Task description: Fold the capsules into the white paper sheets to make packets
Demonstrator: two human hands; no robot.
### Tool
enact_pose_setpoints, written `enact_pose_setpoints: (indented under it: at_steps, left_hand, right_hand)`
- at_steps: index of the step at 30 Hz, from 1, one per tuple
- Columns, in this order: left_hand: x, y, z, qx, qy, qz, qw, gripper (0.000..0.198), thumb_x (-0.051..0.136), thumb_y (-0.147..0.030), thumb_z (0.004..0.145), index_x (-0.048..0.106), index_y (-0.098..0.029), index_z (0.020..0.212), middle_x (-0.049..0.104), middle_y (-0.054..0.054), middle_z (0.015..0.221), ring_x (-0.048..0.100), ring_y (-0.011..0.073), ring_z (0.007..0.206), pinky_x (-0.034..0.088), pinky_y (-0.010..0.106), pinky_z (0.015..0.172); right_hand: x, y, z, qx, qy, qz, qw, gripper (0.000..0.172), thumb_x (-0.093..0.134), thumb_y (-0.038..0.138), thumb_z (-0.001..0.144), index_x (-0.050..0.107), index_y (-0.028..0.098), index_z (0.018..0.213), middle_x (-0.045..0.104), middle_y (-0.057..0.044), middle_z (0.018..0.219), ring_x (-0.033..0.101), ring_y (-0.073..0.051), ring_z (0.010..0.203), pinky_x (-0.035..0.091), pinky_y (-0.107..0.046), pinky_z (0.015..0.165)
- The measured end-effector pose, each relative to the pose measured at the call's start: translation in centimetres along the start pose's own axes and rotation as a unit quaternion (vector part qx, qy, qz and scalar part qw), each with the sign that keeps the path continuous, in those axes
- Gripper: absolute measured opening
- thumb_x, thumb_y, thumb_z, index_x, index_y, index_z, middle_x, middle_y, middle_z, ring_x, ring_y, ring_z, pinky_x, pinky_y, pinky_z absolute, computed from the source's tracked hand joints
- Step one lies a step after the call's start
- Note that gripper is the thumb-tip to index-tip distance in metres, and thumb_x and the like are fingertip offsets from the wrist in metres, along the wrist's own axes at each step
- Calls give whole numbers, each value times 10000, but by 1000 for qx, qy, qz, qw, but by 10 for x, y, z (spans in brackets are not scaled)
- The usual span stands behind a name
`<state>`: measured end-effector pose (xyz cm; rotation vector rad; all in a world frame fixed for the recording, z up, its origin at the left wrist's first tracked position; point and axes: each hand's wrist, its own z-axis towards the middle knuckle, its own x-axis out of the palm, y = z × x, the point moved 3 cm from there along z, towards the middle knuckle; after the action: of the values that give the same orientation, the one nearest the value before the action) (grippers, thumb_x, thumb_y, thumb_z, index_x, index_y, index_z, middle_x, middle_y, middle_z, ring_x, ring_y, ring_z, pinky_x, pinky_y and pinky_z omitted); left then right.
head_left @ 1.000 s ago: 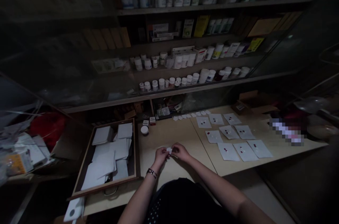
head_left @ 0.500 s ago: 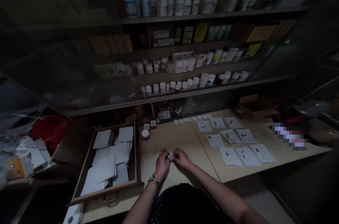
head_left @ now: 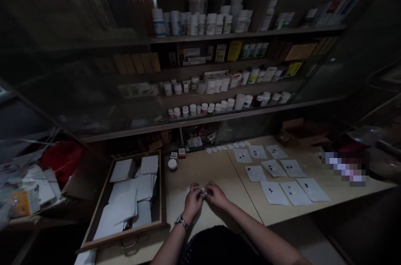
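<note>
A small piece of folded white paper [head_left: 204, 193] is pinched between the fingertips of both my hands, low over the wooden counter. My left hand [head_left: 193, 202], with a metal watch on its wrist, grips it from the left. From the other side, my right hand [head_left: 217, 195] closes on it with thumb and finger. The fingers cover much of the paper. To the right lie several white paper sheets [head_left: 273, 193] in rows, with small dark red and white pills on them. A line of small folded white papers [head_left: 223, 147] runs along the counter's back.
Left of my hands stands a wooden drawer [head_left: 162, 198] holding stacks of white paper. A white-lidded jar [head_left: 172, 165] and small boxes [head_left: 182, 153] are behind. Shelves [head_left: 250, 109] of medicine bottles rise at the back. An open cardboard box [head_left: 300, 131] sits at the back right.
The camera view has tilted up a little, so the shelves and counter appear lower. My fingers have shifted on the folded paper, and less of it shows.
</note>
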<state>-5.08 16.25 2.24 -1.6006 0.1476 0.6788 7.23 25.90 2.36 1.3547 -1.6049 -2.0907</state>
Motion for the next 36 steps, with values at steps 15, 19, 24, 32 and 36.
enact_pose_setpoints:
  at_steps: [15, 19, 24, 32, 36]
  left_hand:
    - [4, 5, 8, -35, 57, 66, 996, 39, 556, -180, 796, 593, -180, 783, 594, 49, 897, 551, 181, 831, 397, 257, 747]
    - [5, 4, 10, -37, 64, 61, 995, 102, 530, -147, 797, 595, -172, 872, 573, 65, 1013, 539, 182, 928, 405, 264, 841]
    - [10, 10, 13, -51, 66, 43, 996, 127, 510, -96, 774, 593, -158, 847, 577, 64, 950, 528, 188, 914, 402, 277, 847]
    - [11, 15, 19, -63, 14, -57, 996, 135, 585, -108, 706, 634, -147, 827, 618, 65, 935, 553, 205, 906, 413, 304, 849]
    - [10, 19, 23, -61, 2, -93, 994, 26, 653, -149, 695, 631, -143, 709, 621, 72, 899, 566, 206, 896, 424, 309, 849]
  right_hand:
    - [6, -3, -3, -17, 60, -89, 994, 94, 547, 206, 827, 639, 185, 833, 631, -55, 870, 567, -191, 801, 409, -267, 730]
    - [12, -7, -1, -4, 58, -99, 993, 149, 471, 204, 873, 616, 172, 857, 634, -81, 903, 573, -205, 838, 421, -288, 765]
    - [13, -6, -2, 8, 25, -76, 997, 141, 450, 195, 878, 590, 184, 859, 638, -71, 881, 579, -198, 826, 430, -284, 771]
    - [-3, 19, -6, -63, 15, -113, 992, 209, 467, 186, 859, 662, 203, 933, 657, -92, 1038, 585, -216, 972, 437, -306, 846]
    - [-9, 19, -7, -76, 27, -102, 992, 207, 519, 246, 862, 679, 209, 987, 647, -97, 1100, 582, -226, 1029, 443, -321, 888]
